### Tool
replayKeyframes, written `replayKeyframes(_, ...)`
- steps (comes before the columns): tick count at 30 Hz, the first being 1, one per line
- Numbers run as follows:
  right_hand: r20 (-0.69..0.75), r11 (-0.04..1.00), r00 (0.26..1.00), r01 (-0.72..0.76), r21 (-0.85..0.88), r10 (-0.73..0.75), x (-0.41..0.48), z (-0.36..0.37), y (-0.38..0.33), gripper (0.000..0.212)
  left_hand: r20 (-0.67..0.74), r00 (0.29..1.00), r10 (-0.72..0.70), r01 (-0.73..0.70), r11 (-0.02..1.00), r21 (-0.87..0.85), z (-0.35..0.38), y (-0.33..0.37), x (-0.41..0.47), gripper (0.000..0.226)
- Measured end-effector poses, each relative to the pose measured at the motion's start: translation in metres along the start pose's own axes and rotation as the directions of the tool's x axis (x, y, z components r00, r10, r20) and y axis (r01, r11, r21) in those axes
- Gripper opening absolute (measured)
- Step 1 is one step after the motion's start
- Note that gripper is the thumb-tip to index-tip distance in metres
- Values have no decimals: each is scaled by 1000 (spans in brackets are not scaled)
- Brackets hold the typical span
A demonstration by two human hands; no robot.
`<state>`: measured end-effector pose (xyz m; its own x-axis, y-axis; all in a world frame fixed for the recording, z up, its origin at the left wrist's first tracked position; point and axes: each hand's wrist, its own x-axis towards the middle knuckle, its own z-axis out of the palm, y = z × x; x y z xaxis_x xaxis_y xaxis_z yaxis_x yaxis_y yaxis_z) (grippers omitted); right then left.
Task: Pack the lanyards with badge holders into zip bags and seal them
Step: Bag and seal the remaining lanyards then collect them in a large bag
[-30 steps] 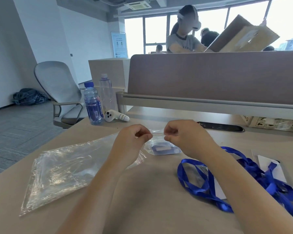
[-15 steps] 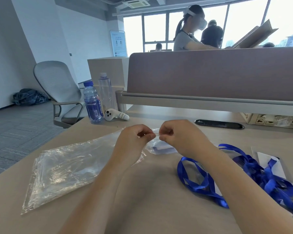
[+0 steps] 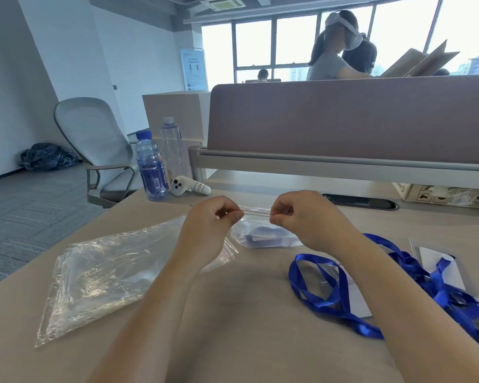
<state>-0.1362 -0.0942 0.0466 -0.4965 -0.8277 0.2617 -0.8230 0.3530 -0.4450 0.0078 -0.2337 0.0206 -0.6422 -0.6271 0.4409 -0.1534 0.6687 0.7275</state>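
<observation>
A small clear zip bag point(image 3: 263, 235) with a blue lanyard and badge holder inside hangs over the middle of the desk. My left hand point(image 3: 213, 225) pinches the left end of its zip strip and my right hand point(image 3: 307, 219) pinches the right end, stretching the strip taut between them. A pile of empty clear zip bags point(image 3: 94, 277) lies flat on the left of the desk. Loose blue lanyards point(image 3: 329, 288) with badge holders are heaped on the right, partly under my right forearm.
Two water bottles point(image 3: 151, 167) and a white controller point(image 3: 190, 186) stand at the desk's far left. A brown divider panel point(image 3: 343, 120) runs along the back, with a cardboard box point(image 3: 448, 193) below it. A grey chair point(image 3: 94, 145) sits off the left edge. A person stands beyond the divider.
My hands have drawn apart along the zip strip after nearly meeting half a second ago. The view has shifted slightly and the person behind the divider has moved right.
</observation>
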Motion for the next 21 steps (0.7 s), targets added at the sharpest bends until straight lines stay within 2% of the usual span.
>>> replayKeyframes(3,11,999,1000,10,-47,-10,-2,0,-1,11,37,999,-11,11,1000,12,3,1,-1,5)
replayKeyframes(6,12,996,999,43,-78,-42,-3,6,-7,11,62,998,10,-11,1000,17,7,0,-3,21)
replayKeyframes(9,7,993,997,79,-92,-78,-2,11,-13,12,98,994,52,-58,997,57,11,3,-5,5)
replayKeyframes(14,6,996,999,41,-74,-40,-3,3,-8,9,67,994,91,-96,993,69,9,2,-3,7)
replayKeyframes(18,3,997,1000,8,-71,-8,-3,-8,4,8,49,997,68,-70,996,49,3,-2,-1,9)
replayKeyframes(21,26,996,1000,11,-92,-8,-2,-5,3,6,32,996,88,-91,986,141,2,-5,1,6)
